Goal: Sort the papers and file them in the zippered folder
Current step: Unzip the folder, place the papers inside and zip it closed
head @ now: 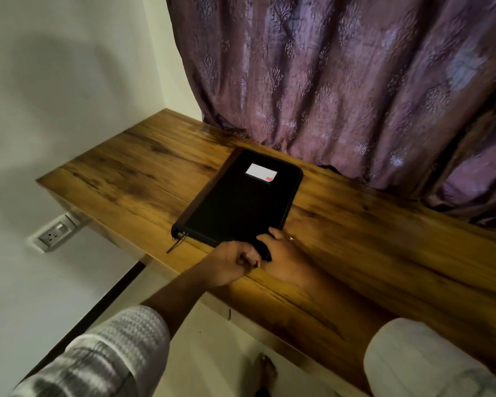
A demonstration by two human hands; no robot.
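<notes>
Black fabric zippered folder [241, 202], closed, lies flat on the brown wooden bench [384, 239] before the purple curtain [355, 81]. Right hand [284, 253] grips its near corner; left hand [235, 262] curls beside it, grasp unclear.

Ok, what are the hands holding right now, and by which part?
The zippered folder, at its near right corner: the right hand grips that corner, the left hand pinches the edge beside it, maybe a zipper pull.
</notes>
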